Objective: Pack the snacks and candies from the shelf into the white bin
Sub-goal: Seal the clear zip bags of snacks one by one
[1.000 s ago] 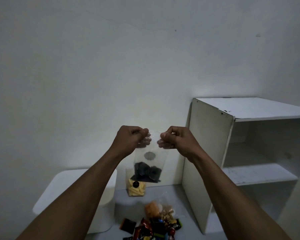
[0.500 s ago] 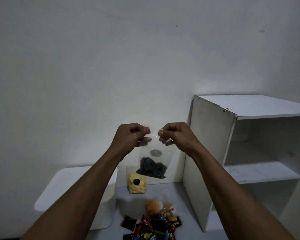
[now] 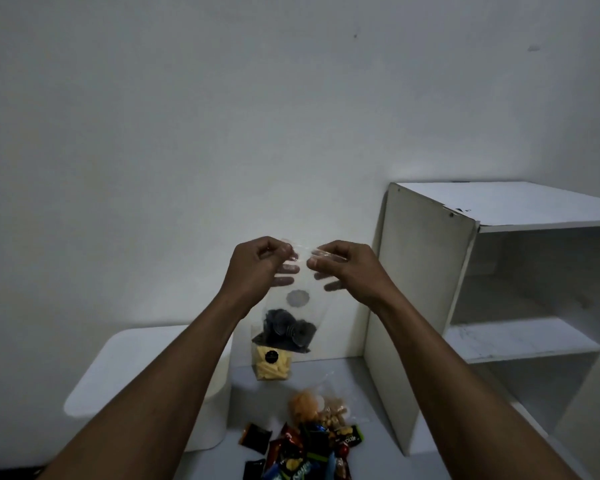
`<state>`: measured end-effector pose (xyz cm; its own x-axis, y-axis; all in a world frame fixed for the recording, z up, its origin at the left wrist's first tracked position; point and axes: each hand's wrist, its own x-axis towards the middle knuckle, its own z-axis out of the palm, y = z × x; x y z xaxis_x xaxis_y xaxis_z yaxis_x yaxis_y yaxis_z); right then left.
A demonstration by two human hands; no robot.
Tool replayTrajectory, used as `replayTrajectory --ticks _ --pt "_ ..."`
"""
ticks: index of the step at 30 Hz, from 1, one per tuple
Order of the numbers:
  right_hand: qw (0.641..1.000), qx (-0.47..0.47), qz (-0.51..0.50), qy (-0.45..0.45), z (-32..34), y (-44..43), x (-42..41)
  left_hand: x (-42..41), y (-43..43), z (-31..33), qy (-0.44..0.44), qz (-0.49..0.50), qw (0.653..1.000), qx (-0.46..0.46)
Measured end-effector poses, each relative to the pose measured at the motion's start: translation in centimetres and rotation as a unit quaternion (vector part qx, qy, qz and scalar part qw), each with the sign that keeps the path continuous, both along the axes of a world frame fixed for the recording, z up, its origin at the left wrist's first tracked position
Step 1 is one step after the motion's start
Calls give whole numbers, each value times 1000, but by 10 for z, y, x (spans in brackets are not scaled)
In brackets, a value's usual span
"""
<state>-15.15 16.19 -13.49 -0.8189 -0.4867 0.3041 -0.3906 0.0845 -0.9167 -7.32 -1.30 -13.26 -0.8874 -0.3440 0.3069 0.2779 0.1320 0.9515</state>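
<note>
Left grip (image 3: 257, 268) and right grip (image 3: 347, 268) each pinch the top edge of a clear bag of dark round cookies (image 3: 291, 317), thumb vs. forefinger, one at either top corner. The grips sit close together w/ a short strip of bag mouth btwn them. Backs of both hands face the camera, knuckles up. The lower fingers (image 3: 286, 269) curl in behind the film and show through it, blurred. Both forearms reach fwd and upward, bare, converging from the lower corners of the view; wrists look roughly in line w/ the forearms.

The bag hangs straight down from the two pinches, in the air in front of the wall. The cookies are bunched at its bottom, w/ a grey round sticker (image 3: 298, 298) above them. The bag's lower edge overlaps, in view, the top of a yellow snack bag (image 3: 272, 365) that stands on the floor (image 3: 378, 441) against the wall; cannot tell whether they touch.

The white bin (image 3: 118, 375) stands to the left, under the left forearm; its top shows as a flat white face. The white shelf unit (image 3: 423, 289) stands to the right. Near the bottom edge lies a pile of mixed candy and snack packets (image 3: 302, 448), and just beyond it a clear bag of orange and tan snacks (image 3: 312, 405).
</note>
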Motion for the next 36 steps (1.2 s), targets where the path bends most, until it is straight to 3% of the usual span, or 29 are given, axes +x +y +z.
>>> replayTrajectory --ticks 4,9,15,30,36 --pt "993 -3 46 -110 -30 10 -5 -6 -12 -8 1 8 999 53" --pt "990 -37 14 -136 -60 0 -13 -18 -21 -47 -40 26 995 82" --pt "985 -28 -5 -168 -98 -8 -31 -22 -31 -113 -155 10 986 63" --pt "973 49 -53 -217 -266 -88 -106 -95 -69 -284 -208 196 958 9" --pt "972 108 -65 -200 -319 -108 -132 -125 -66 -336 -221 296 929 26"
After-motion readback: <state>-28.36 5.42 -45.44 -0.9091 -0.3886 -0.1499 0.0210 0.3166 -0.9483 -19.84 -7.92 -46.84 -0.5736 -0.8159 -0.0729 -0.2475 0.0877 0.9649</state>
